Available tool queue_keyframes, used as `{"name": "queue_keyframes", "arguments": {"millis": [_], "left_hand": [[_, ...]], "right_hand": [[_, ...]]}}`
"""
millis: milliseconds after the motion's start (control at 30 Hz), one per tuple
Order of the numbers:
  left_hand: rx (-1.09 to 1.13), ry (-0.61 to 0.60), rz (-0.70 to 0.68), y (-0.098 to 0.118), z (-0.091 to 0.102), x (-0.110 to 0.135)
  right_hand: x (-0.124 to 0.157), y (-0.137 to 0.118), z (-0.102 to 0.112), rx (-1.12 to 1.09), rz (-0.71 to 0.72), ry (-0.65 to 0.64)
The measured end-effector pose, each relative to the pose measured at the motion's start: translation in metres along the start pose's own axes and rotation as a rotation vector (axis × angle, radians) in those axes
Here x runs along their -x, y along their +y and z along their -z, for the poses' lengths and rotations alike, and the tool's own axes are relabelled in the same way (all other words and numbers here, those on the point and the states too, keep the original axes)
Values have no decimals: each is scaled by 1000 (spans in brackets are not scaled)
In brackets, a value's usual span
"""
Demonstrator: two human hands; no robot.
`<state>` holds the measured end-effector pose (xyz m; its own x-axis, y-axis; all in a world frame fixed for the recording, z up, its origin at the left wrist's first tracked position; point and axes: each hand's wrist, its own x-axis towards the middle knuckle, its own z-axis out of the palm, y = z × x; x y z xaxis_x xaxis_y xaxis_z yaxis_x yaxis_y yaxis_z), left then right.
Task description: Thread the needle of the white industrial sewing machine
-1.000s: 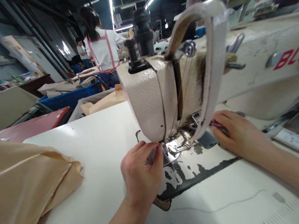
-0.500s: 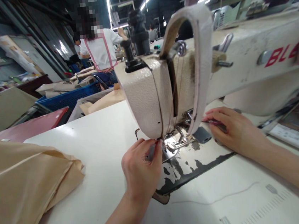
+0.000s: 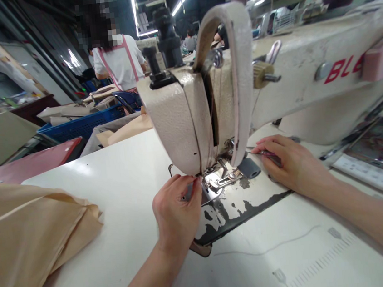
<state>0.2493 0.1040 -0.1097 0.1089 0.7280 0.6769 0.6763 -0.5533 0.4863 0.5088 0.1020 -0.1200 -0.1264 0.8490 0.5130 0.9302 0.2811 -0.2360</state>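
Beside the needle of a cream sewing machine (image 3: pixel 175 122), my left hand (image 3: pixel 176 209) is closed in a pinch, thumb against forefinger. Whatever lies between those fingertips is too small or hidden to make out. Thin thread runs down the front of the machine head toward the needle area. The presser foot (image 3: pixel 224 181) sits over the shiny needle plate just right of my left fingertips. My right hand (image 3: pixel 285 158) rests on the machine bed, its fingers closed around slim metal tweezers (image 3: pixel 270 154) that point left toward the needle area.
Tan fabric (image 3: pixel 33 237) lies on the white table (image 3: pixel 123 178) at left. A loose thread (image 3: pixel 267 252) lies near the front. Behind the table are a blue basket (image 3: pixel 80 125) and a person in a white shirt (image 3: pixel 120 64). A pink block (image 3: pixel 379 57) sits on the machine arm.
The view has shifted slightly, so the machine appears further left. My left hand keeps its pinch by the needle, and my right hand still holds the tweezers. The person behind has lowered an arm.
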Motion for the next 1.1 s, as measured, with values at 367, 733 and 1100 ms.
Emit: {"name": "queue_keyframes", "arguments": {"millis": [367, 733, 1100], "left_hand": [[-45, -44, 0, 1, -1, -3], [3, -56, -22, -4, -1, -3], [-32, 19, -136, -12, -1, -8]], "right_hand": [[1, -43, 20, -429, -149, 69], [-12, -119, -34, -1277, -568, -175], [-17, -130, -29, -1137, -593, -27]]}}
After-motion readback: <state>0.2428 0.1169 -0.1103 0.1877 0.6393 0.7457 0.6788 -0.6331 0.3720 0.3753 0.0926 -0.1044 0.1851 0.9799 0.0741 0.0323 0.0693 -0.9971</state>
